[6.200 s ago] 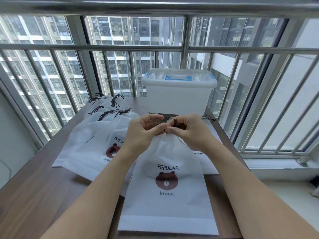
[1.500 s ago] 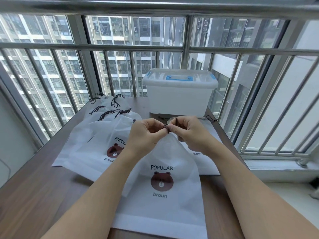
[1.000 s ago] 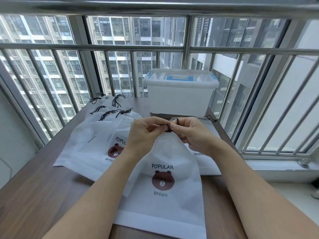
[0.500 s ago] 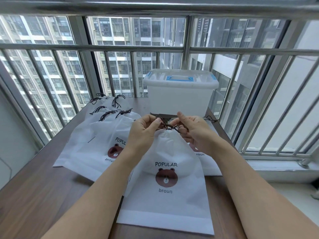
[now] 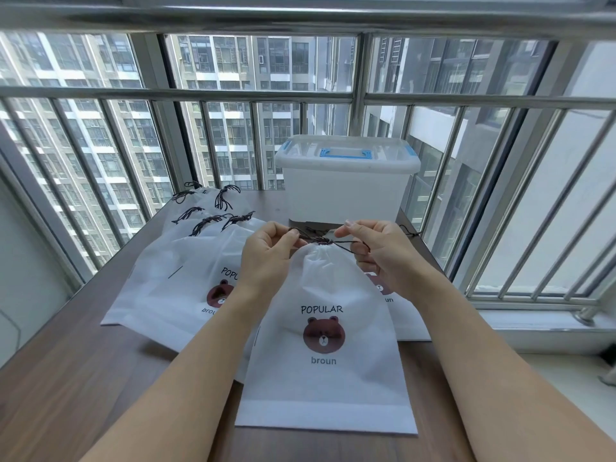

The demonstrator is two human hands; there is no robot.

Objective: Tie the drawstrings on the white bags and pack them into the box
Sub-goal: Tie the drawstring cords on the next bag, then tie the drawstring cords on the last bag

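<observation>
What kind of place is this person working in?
Probably an enclosed balcony high up in an apartment block: metal window bars run all round, tall residential towers stand outside, and a wooden table sits against the glass.

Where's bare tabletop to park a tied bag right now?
Free: the wood at near left, between the table's left edge and the pile of bags, and a strip left of the box behind that pile. Crowded: centre, where both hands hold the drawstring over the front bag, with another bag to its right.
</observation>
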